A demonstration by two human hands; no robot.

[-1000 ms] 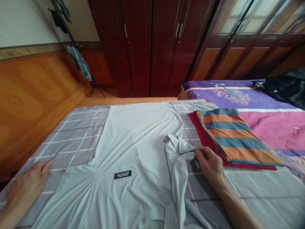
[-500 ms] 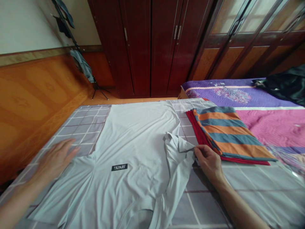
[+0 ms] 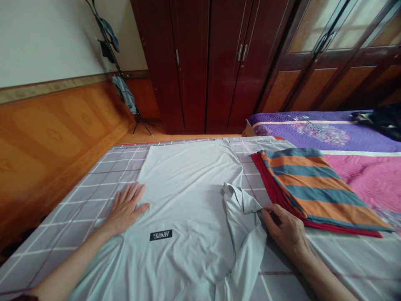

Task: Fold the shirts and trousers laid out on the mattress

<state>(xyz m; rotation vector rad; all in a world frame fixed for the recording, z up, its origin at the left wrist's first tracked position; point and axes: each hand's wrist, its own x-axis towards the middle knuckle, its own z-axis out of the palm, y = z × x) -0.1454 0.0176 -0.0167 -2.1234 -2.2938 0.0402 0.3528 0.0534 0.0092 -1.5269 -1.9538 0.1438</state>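
A pale grey-green T-shirt [image 3: 188,200] lies spread on a checked bed cover [image 3: 90,192], its hem toward the wardrobe and a small dark label on its chest. My left hand [image 3: 127,209] rests flat on the shirt's left edge, fingers spread. At the right, my right hand [image 3: 283,228] pinches the end of the bunched sleeve between thumb and fingers. Just beyond it lies a folded orange and blue striped cloth [image 3: 316,184] on top of a red one [image 3: 266,184].
A dark red wardrobe [image 3: 192,83] stands behind the bed. At the back left is a coat stand [image 3: 112,54] with items hanging on it. A purple and pink bedspread [image 3: 351,167] with a dark garment [image 3: 382,121] lies at the right.
My left hand has moved right, from beside the shirt onto its edge. My right hand keeps its pinch on the sleeve. The whole view has shifted slightly.
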